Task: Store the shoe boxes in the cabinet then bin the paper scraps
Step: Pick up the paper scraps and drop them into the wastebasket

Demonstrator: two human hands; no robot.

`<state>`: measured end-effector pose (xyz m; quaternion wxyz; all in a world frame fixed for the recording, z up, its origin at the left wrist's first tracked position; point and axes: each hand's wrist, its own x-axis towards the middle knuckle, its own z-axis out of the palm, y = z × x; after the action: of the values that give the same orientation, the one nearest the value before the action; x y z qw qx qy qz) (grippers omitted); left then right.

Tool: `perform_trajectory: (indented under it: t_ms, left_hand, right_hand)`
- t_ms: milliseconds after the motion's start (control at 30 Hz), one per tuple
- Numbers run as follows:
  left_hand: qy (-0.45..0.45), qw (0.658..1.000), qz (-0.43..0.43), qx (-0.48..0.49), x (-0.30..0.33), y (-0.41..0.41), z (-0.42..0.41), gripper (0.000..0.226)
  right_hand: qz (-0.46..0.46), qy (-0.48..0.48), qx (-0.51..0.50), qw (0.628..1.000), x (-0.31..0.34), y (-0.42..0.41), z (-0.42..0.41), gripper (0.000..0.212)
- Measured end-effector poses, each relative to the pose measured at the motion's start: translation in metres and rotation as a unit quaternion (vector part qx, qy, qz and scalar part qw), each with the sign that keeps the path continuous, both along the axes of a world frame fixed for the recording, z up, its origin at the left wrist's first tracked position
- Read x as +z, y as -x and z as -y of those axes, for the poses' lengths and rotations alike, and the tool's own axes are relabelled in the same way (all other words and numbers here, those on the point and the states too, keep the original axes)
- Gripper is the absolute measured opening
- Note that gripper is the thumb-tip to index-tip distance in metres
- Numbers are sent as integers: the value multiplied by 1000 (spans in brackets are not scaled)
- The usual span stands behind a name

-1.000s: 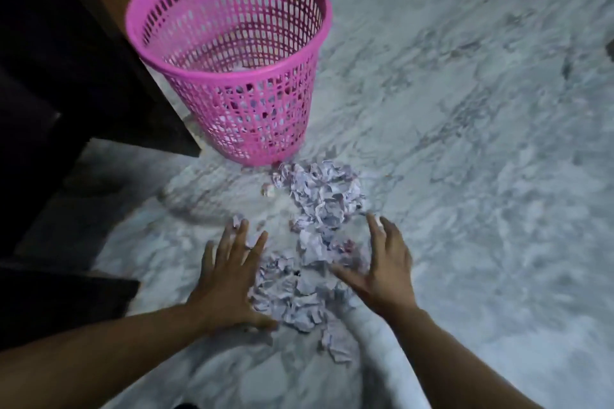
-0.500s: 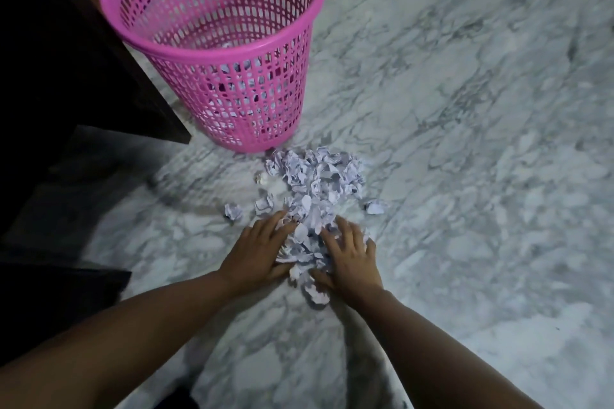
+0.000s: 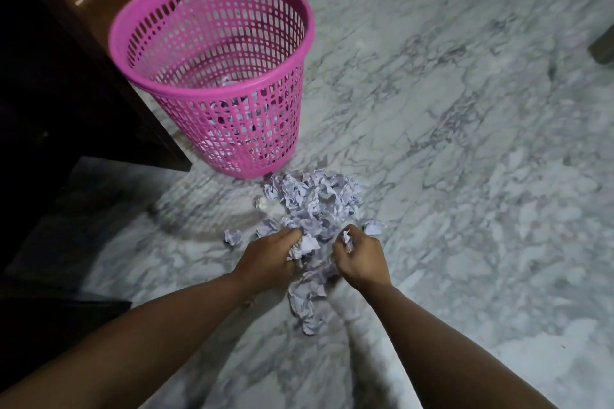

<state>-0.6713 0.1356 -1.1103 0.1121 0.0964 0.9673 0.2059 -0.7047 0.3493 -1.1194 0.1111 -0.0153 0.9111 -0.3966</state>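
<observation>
Marble floor (image 3: 465,143): bin (image 3: 212,76), paper scraps (image 3: 315,206).

A single head-worn camera gave the only view. It looked forward and steeply down from above the person's own forearms, which entered from the bottom edge. The marble floor (image 3: 465,143) filled most of the wide-angle frame and curved toward the edges. The left hand (image 3: 269,259) and right hand (image 3: 360,257) sat near, just below centre, with the pink basket (image 3: 212,43) farther ahead at upper left.
</observation>
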Motion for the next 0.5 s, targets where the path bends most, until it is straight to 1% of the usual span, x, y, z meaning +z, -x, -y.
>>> perform_trajectory:
  t_ms: [100, 133, 167, 233, 333, 400, 433, 467, 500]
  left_hand:
    - [-25, 999, 5, 39, 12, 6, -3, 65]
    - [-27, 999, 7, 46, 16, 7, -4, 62]
    - [-36, 998, 5, 52, 17, 8, -5, 52]
    - [-61, 996, -10, 66, 23, 10, -6, 22]
    - [-98, 990, -56, 87, 36, 16, -6, 25]
    - [-127, 981, -93, 110, 54, 25, -5, 30]
    - [-146, 975, -115, 120, 66, 30, -3, 31]
    - [-172, 967, -136, 128, 78, 36, -1, 30]
    - [-200, 958, -156, 133, 93, 41, 0, 26]
  right_hand:
    - [1, 52, -50, 997, 8, 6, 0, 18]
    - [2, 67, -59, 996, 10, 8, 0, 16]
    - [8, 80, -67, 994, 13, 9, 1, 16]
    - [12, 106, -88, 990, 19, 13, 4, 17]
    - [3, 173, -124, 977, 36, 24, 13, 18]
    - [-35, 210, -126, 969, 56, 36, 23, 17]
    - [-58, 226, -126, 964, 67, 44, 29, 21]
    - [-77, 241, -126, 959, 78, 52, 34, 26]
    - [-94, 255, -124, 954, 91, 61, 41, 27]
